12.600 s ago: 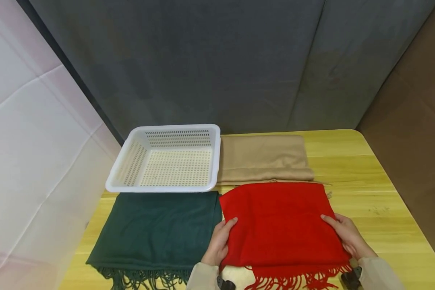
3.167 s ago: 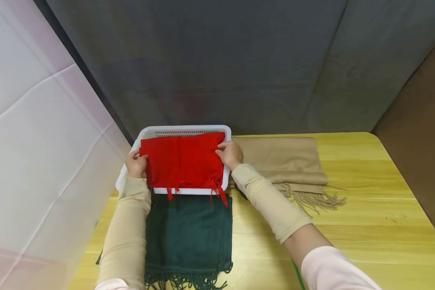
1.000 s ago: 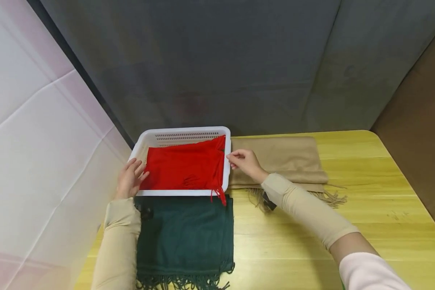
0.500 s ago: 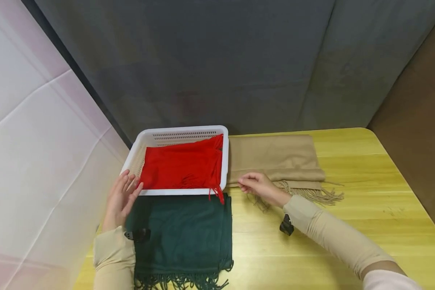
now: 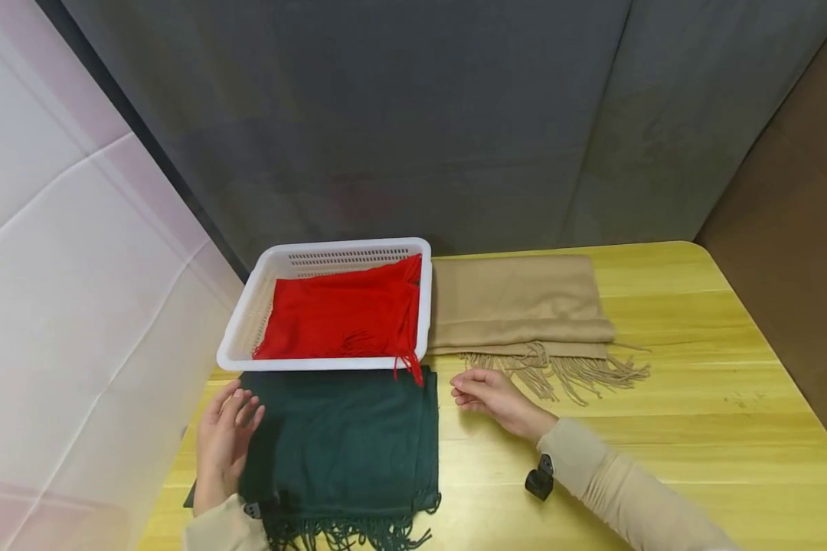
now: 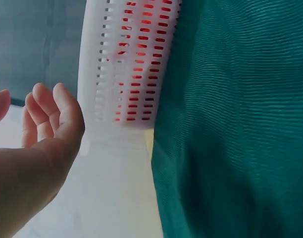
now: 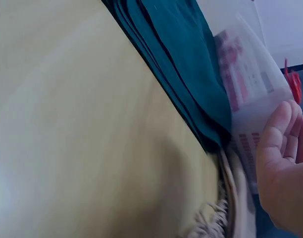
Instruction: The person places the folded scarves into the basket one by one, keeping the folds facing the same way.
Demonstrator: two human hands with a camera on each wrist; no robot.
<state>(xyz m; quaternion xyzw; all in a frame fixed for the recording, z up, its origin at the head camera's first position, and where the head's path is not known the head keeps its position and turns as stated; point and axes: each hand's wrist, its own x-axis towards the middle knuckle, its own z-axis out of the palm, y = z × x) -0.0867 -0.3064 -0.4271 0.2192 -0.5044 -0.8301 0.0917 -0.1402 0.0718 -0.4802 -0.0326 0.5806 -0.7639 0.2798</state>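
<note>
A folded red scarf [image 5: 344,314] lies in the white plastic basket [image 5: 324,364], some of its fringe hanging over the front right corner. In front of the basket a folded dark green scarf [image 5: 344,444] is spread on the table, fringe toward the person. My left hand [image 5: 223,440] hovers by that scarf's left edge, fingers loosely bent and holding nothing. Over the wood between the green scarf and a folded beige scarf [image 5: 517,298] is my right hand [image 5: 499,399], its fingers relaxed and nothing in them. In the left wrist view the left hand [image 6: 47,119] is apart from the basket.
The yellow wooden table [image 5: 661,428] extends to the right. A dark grey partition [image 5: 386,122] stands behind it, a white panel [image 5: 76,306] on the left and a brown panel [image 5: 792,207] on the right. Small black cameras sit on both wrists.
The red scarf was carried from the table's front into the basket, then let go. Both hands have since drawn back toward the person, away from the basket.
</note>
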